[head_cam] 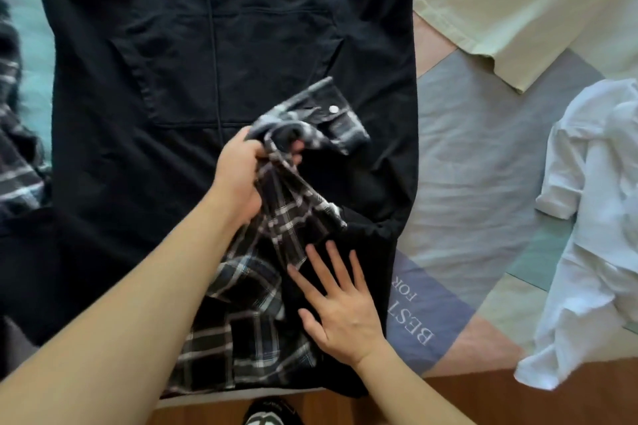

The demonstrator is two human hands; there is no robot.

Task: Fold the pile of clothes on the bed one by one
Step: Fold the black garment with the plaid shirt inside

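Observation:
A black hoodie (193, 55) lies spread flat across the bed, its front pocket and drawstring facing up. On top of its lower part lies a black-and-white plaid shirt (255, 331). My left hand (241, 172) is shut on the plaid shirt's sleeve, lifting the buttoned cuff (331, 114) above the hoodie. My right hand (338, 304) rests flat with fingers spread on black fabric just right of the plaid shirt, holding nothing.
A white shirt (593, 235) lies crumpled at the right edge. A cream garment (511, 0) is spread at the top right. More plaid fabric (17, 155) shows at the far left. The patterned bedsheet (476, 155) lies under everything, and wooden floor (483, 397) shows below.

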